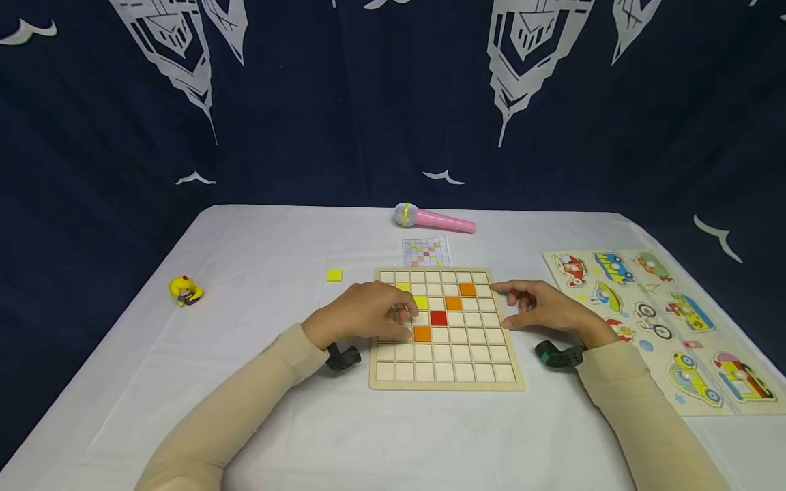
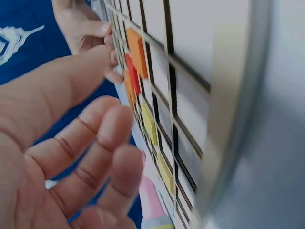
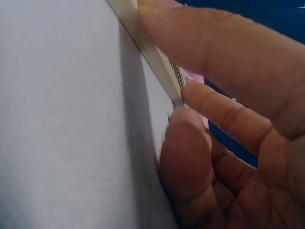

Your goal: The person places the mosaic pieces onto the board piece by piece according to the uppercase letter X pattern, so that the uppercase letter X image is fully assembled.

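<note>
Board: we see a pale wooden grid board [image 1: 448, 386] lying flat on the white worktop [image 1: 399, 443], with coloured tiles set in some of its squares.
Left hand: we find the left hand [image 1: 367, 310] over the left part of the board, its fingers relaxed and slightly bent, the thumb spread well away from them; we cannot tell whether a fingertip touches the board.
Right hand: we see the right hand [image 1: 546, 307] at the board's right edge, thumb and index finger spread apart and resting against that edge, the other fingers loosely bent.
Red tile: we place the red tile [image 1: 439, 318] at the middle of the board.
Yellow tiles: we count two yellow tiles [image 1: 420, 302] diagonally in the board's far left part.
Orange tiles: we count three orange tiles [image 1: 454, 303], two in the board's far right part, one left of its middle.
Loose tile: we spot another yellow square [image 1: 334, 275] just beside the board's far left corner.
Beyond the board: we see a printed grid card [image 1: 426, 251], then a pink microphone [image 1: 439, 219].
Left of the board: we note a small yellow-topped toy [image 1: 185, 290], well apart.
Right of the board: we see a vehicle picture puzzle [image 1: 660, 324].
</note>
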Action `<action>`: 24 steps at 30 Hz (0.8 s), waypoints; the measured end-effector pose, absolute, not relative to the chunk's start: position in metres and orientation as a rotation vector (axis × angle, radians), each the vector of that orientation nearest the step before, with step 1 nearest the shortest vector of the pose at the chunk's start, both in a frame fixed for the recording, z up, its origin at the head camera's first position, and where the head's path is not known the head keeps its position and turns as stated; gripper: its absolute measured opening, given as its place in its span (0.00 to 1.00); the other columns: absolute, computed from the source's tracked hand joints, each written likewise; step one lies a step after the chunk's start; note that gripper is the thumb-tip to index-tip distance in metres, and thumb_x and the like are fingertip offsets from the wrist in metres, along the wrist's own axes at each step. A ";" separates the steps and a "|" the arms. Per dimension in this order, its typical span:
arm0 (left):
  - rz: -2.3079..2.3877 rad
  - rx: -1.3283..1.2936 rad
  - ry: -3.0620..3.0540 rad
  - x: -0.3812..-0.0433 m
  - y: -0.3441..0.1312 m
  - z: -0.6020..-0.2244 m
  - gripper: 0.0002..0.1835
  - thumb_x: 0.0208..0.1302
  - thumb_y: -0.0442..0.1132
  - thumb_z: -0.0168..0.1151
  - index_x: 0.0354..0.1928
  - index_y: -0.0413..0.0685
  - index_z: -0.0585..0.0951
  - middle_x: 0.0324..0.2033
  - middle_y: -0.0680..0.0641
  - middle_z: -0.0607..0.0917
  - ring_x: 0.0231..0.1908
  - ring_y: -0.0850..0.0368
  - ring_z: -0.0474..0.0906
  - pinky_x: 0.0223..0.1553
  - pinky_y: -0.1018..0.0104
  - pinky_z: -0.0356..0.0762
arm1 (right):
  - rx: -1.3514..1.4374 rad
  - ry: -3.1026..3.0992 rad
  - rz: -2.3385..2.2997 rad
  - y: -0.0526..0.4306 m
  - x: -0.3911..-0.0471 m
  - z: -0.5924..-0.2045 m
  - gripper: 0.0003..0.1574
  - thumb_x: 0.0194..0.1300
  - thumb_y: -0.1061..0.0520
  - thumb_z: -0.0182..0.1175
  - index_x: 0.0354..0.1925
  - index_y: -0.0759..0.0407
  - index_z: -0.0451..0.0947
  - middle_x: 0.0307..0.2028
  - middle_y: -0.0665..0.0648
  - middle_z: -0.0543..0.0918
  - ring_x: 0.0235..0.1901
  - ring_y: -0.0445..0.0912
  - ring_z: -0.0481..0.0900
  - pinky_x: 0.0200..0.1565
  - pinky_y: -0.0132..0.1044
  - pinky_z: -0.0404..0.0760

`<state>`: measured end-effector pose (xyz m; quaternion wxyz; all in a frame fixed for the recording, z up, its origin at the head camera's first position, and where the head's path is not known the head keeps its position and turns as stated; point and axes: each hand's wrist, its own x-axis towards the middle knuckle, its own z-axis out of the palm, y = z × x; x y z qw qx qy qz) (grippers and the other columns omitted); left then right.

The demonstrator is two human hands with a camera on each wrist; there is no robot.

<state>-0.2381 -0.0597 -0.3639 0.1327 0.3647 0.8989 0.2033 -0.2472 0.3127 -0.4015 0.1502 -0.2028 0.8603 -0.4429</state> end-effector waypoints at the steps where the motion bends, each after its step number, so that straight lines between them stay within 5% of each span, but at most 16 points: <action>1: 0.627 1.056 2.592 -0.239 -0.063 -0.363 0.13 0.68 0.45 0.77 0.52 0.55 0.88 0.38 0.63 0.85 0.35 0.65 0.77 0.41 0.63 0.75 | -0.579 2.474 -1.269 0.313 -0.247 -0.402 0.45 0.62 0.66 0.78 0.71 0.78 0.70 0.42 0.57 0.71 0.34 0.45 0.67 0.35 0.34 0.68; 14: 1.120 1.006 2.520 -0.269 -0.115 -0.363 0.16 0.73 0.34 0.70 0.59 0.38 0.85 0.40 0.52 0.91 0.45 0.55 0.84 0.55 0.58 0.82 | -0.547 2.491 -1.252 0.312 -0.245 -0.402 0.46 0.62 0.65 0.78 0.72 0.78 0.70 0.42 0.57 0.71 0.34 0.45 0.67 0.35 0.34 0.68; 24: 1.298 0.763 2.579 -0.287 -0.145 -0.370 0.19 0.73 0.33 0.67 0.63 0.37 0.84 0.42 0.49 0.91 0.47 0.50 0.83 0.57 0.57 0.78 | -0.571 2.499 -1.243 0.312 -0.245 -0.400 0.45 0.62 0.65 0.78 0.72 0.78 0.70 0.42 0.57 0.71 0.34 0.44 0.68 0.35 0.34 0.69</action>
